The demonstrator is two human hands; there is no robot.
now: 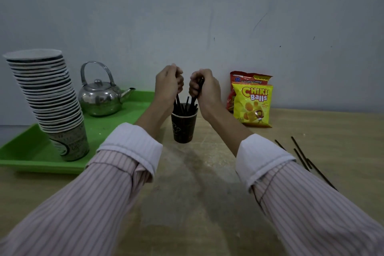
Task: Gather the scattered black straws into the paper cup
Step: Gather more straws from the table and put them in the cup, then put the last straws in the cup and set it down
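Observation:
A dark paper cup [183,129] stands upright on the wooden table at mid-distance, with several black straws [185,105] sticking out of it. Both hands hover just above the cup's rim. My left hand [168,82] is closed around straws whose lower ends reach into the cup. My right hand [202,86] is closed on a bundle of black straws that also points down into the cup. Several loose black straws [305,158] lie scattered on the table at the right, partly hidden behind my right sleeve.
A green tray [31,154] at the left carries a tall leaning stack of paper cups [49,97] and a metal kettle [101,95]. Two snack bags [252,102] lean against the wall right of the cup. The wall stands close behind.

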